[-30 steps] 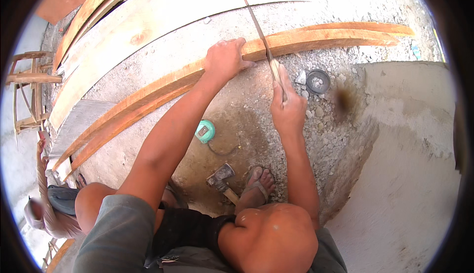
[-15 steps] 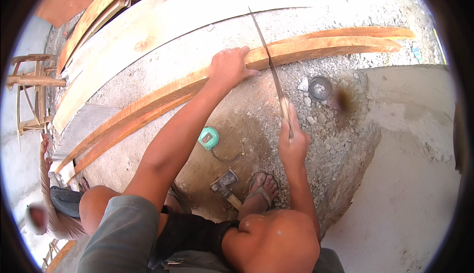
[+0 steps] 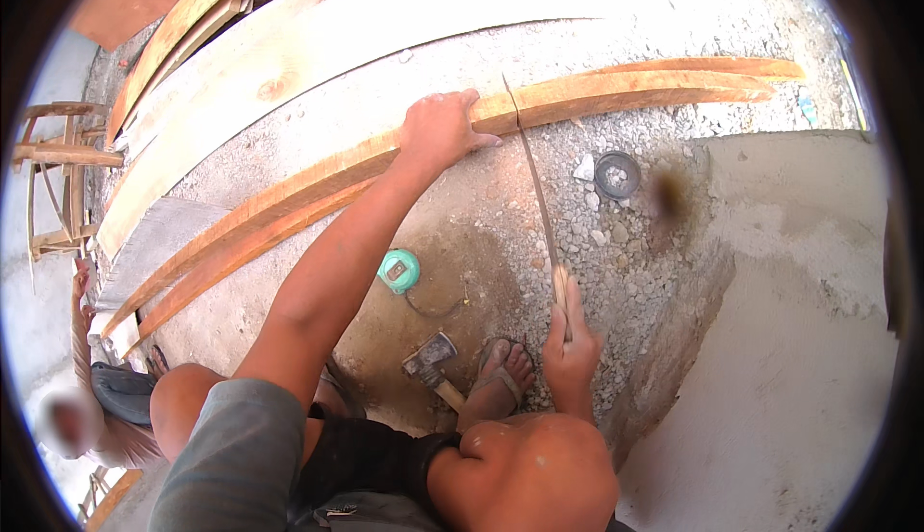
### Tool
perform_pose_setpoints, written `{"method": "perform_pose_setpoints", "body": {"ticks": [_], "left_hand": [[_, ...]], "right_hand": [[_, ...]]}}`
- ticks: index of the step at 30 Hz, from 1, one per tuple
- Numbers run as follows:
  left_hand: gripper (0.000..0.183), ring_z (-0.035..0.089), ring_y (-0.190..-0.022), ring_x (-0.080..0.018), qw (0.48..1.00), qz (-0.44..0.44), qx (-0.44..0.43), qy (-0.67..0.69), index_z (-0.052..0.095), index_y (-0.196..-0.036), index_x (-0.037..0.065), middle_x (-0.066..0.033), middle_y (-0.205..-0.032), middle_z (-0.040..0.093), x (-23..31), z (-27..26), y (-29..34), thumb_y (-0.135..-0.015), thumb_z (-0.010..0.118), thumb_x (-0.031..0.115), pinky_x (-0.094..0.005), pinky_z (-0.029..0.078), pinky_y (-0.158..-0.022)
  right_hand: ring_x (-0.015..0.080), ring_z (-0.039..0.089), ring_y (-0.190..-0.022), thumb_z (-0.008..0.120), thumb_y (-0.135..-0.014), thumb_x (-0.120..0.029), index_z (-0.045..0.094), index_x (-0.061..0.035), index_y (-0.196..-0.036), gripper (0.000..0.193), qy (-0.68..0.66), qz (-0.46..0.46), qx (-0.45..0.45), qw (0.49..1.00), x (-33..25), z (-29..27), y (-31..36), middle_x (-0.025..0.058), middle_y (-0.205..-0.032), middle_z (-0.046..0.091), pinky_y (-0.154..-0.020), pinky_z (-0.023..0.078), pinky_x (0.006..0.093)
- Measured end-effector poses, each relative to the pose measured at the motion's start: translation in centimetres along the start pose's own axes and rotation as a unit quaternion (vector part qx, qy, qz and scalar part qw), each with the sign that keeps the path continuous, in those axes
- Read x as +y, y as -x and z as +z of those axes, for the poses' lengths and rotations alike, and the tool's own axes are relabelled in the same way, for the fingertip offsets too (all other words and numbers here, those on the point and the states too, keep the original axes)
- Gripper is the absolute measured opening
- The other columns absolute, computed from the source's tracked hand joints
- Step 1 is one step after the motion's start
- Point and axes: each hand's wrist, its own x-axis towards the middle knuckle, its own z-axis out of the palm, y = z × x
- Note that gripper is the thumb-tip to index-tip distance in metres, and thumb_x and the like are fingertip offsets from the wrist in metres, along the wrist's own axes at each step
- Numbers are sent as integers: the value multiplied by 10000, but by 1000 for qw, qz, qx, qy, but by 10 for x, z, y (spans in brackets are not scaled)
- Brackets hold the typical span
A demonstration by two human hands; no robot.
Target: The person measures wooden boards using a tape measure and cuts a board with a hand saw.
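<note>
A long wooden beam (image 3: 626, 87) lies across the view, looking curved in the fisheye picture. My left hand (image 3: 438, 129) grips it from above, thumb on the near side. Just right of that hand, the thin blade of a handsaw (image 3: 535, 181) crosses the beam, its tip a little past the far edge. My right hand (image 3: 573, 344) is closed round the saw's wooden handle, low and near my right knee. A second timber (image 3: 260, 233) runs along the beam's near side on the left.
Between my arms lie a teal tape measure (image 3: 398, 270) and a hatchet (image 3: 431, 357), beside my sandalled foot (image 3: 502, 373). A dark round bowl (image 3: 617, 175) sits on gravel, near a concrete ledge (image 3: 789, 339). Wide pale boards (image 3: 279, 79) lie beyond; another person (image 3: 106, 407) is at left.
My right hand has drawn the saw back toward me, so less of the blade sticks out past the beam. My left hand keeps its grip on the beam.
</note>
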Motion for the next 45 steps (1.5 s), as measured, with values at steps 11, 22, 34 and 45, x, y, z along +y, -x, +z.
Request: {"method": "perform_pose_setpoints", "body": {"ticks": [11,22,34,45], "left_hand": [[754,739,-946,-351,998,53,33,20,719,-1221,65,-174,-971,770,-3,6,-4,-707,873,594,-452,574,-876],[747,745,-953,-331,998,37,-28,53,734,-1235,95,-158,-971,776,5,-5,-8,-706,879,603,-444,587,-867],[717,734,-1001,-351,998,42,7,48,720,-1240,27,-199,-986,768,-10,-10,-2,-741,875,517,-438,568,-898],[697,720,-1037,-326,999,37,7,35,706,-1247,109,-147,-1082,760,-16,3,4,-751,843,579,-445,574,-892]], "right_hand": [[296,734,-691,582,-1021,-136,579,-81,-1483,465,1,8,-5,1000,-2,14,-32,269,-1043,741,-643,560,413],[446,640,-602,573,-1025,-256,604,-147,-1464,454,68,-86,26,994,-52,56,-186,240,-653,624,-596,485,515],[216,751,-752,552,-1046,-158,584,17,-1451,442,3,60,-47,997,-41,1,-45,266,-1083,753,-691,550,345],[259,726,-699,563,-1026,-102,557,-50,-1498,474,45,17,-40,998,-32,-4,-15,231,-1080,742,-666,557,377]]}}
